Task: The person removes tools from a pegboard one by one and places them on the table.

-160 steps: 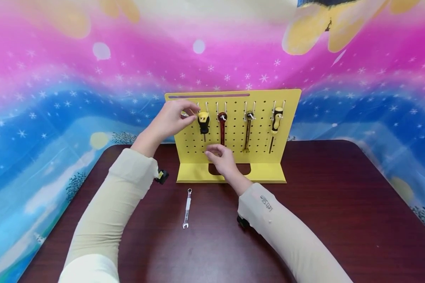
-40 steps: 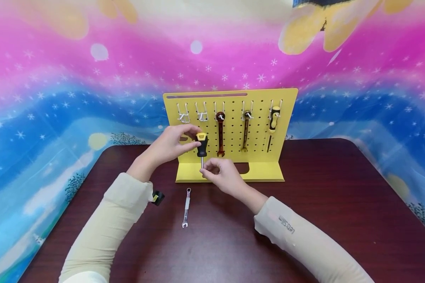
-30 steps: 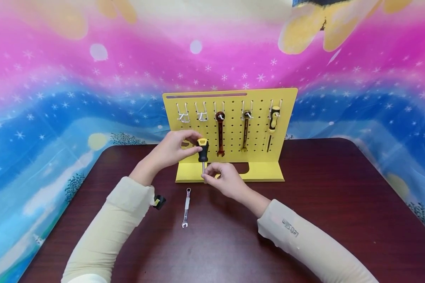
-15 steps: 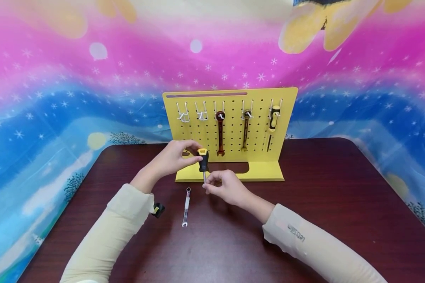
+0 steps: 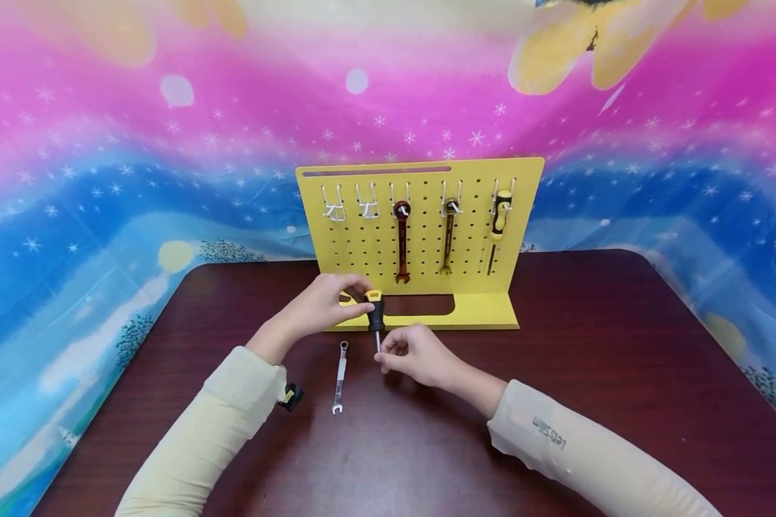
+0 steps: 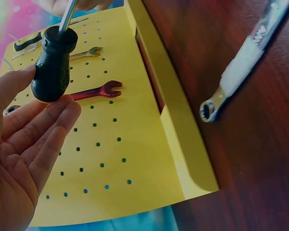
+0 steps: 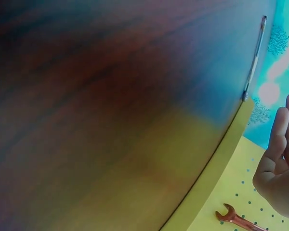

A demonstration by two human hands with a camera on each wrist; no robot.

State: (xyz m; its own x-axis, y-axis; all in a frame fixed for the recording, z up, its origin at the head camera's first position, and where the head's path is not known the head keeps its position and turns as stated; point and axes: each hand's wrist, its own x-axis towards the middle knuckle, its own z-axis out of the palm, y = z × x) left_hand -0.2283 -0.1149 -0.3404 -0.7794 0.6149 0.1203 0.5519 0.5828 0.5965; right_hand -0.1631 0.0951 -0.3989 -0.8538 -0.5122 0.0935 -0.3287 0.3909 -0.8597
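Observation:
A short screwdriver (image 5: 376, 316) with a black and yellow handle hangs upright in front of the pegboard's base, shaft downward. My left hand (image 5: 326, 305) pinches its handle near the top between thumb and fingers; the left wrist view shows the black grip (image 6: 53, 67) up close. Lower down, my right hand (image 5: 420, 355) pinches the metal shaft near its end, hiding the tip. In the right wrist view only part of the right hand (image 7: 282, 163) shows, at the right edge. A silver combination wrench (image 5: 340, 377) with a white label lies on the table below the left hand.
The yellow pegboard (image 5: 427, 244) stands at the back of the dark wooden table (image 5: 588, 373). On its hooks hang a red wrench (image 5: 402, 244), a brassy wrench (image 5: 449, 240) and another screwdriver (image 5: 501, 215). Two white hooks (image 5: 366, 205) at the left are bare.
The screwdriver has come off its hook at the left of the pegboard and moved down and toward me. My right hand has taken hold of its shaft, and both hands have lowered together.

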